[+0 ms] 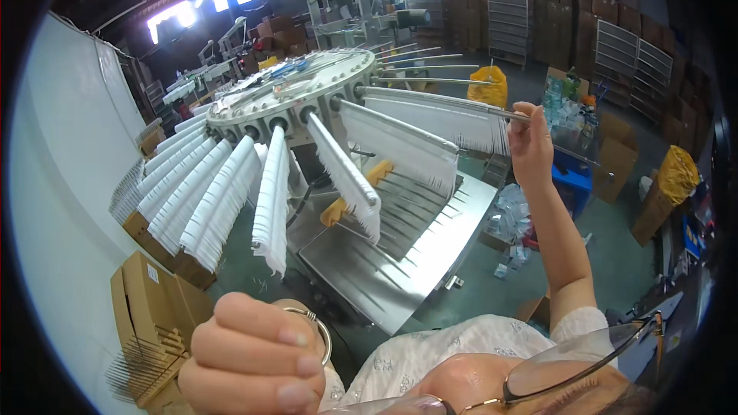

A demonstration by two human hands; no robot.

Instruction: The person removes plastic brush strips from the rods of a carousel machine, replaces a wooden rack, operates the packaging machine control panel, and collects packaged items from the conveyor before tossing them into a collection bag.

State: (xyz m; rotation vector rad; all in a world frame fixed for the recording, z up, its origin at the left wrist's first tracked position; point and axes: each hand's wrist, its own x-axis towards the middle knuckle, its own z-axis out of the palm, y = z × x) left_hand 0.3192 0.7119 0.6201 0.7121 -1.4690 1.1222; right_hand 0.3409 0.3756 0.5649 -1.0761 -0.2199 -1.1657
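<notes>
Gripping the rod (453, 107) tip, right hand (529, 146) beyond the metal tray (415, 261) edge

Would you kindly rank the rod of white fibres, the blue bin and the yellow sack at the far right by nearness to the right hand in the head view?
1. Rod of white fibres: gripped at its tip by the right hand.
2. Blue bin: just right of the wrist, lower down on the floor.
3. Yellow sack: farthest, at the right edge on a carton.
</notes>
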